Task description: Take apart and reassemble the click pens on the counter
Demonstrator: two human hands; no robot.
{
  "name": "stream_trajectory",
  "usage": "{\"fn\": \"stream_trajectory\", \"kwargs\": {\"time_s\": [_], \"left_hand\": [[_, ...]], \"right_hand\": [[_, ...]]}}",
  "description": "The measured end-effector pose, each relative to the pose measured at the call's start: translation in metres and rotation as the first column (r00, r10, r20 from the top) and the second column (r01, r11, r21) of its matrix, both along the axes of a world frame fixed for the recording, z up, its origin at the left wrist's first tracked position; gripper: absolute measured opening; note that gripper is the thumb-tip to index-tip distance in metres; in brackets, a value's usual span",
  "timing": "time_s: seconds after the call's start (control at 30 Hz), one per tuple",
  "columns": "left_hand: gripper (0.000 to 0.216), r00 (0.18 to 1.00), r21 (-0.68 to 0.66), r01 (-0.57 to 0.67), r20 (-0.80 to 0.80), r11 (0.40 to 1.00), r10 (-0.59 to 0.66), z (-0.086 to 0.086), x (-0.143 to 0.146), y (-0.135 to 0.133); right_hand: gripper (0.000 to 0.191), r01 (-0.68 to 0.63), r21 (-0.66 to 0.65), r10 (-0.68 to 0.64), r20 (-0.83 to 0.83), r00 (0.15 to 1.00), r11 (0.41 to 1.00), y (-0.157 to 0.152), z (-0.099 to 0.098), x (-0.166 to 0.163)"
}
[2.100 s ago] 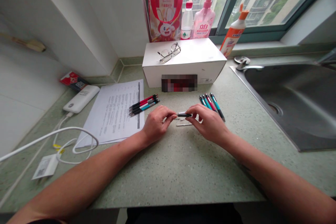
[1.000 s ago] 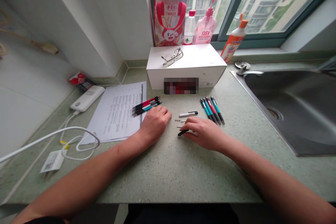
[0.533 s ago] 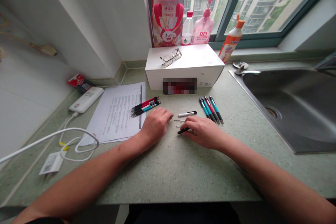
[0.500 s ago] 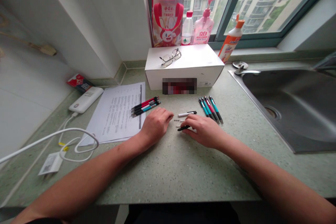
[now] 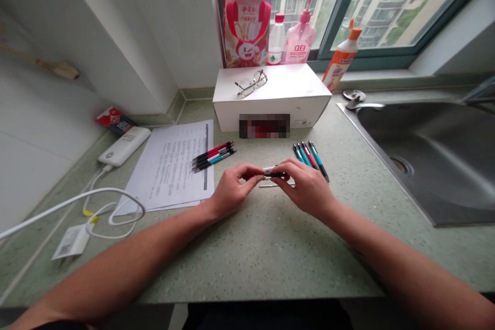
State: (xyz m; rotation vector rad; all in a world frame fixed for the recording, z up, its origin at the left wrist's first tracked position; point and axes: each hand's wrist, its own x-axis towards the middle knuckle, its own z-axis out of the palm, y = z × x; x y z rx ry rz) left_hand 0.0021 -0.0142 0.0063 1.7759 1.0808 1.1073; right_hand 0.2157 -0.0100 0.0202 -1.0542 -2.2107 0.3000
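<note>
In a pinching grip, the left hand [image 5: 233,188] and right hand [image 5: 307,183] hold a black pen part [image 5: 273,175] between them; a thin rod [image 5: 267,186] lies on the table [image 5: 247,258].

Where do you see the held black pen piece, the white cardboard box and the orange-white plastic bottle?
Held black pen piece [image 5: 275,175]: head view, exposed middle.
White cardboard box [image 5: 280,86]: head view, its top face.
Orange-white plastic bottle [image 5: 341,63]: head view, its label.

Green counter [image 5: 240,268]: papers [image 5: 166,170], white box [image 5: 296,85], pens [image 5: 308,153], charger [image 5: 71,241].
</note>
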Motion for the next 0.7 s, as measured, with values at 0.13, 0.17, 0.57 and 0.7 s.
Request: {"fn": "stream_trajectory", "kwargs": {"time_s": [0.13, 0.17, 0.57, 0.7], "left_hand": [[0.011, 0.999, 0.012, -0.02, 0.037, 1.0, 0.02, -0.0011, 0.0005, -0.0005], [0.011, 0.999, 0.018, -0.018, 0.033, 1.0, 0.018, -0.0014, 0.0004, -0.0005], [0.009, 0.997, 0.21, -0.007, -0.076, 0.978, 0.024, -0.0021, -0.0017, -0.0013], [0.009, 0.998, 0.182, -0.016, -0.057, 0.983, 0.027, -0.003, -0.0017, -0.0006]], "right_hand": [[0.015, 0.008, 0.027, -0.008, -0.014, 1.0, 1.0, -0.0008, -0.0001, -0.001], [0.014, 0.011, 0.028, -0.011, -0.012, 1.0, 1.0, -0.001, -0.0001, -0.001], [0.028, -0.018, -0.101, 0.026, 0.07, 0.997, 0.995, -0.0021, -0.0028, -0.0013], [0.03, 0.003, -0.17, 0.002, 0.03, 1.0, 0.985, -0.0033, -0.0026, -0.0015]]}}
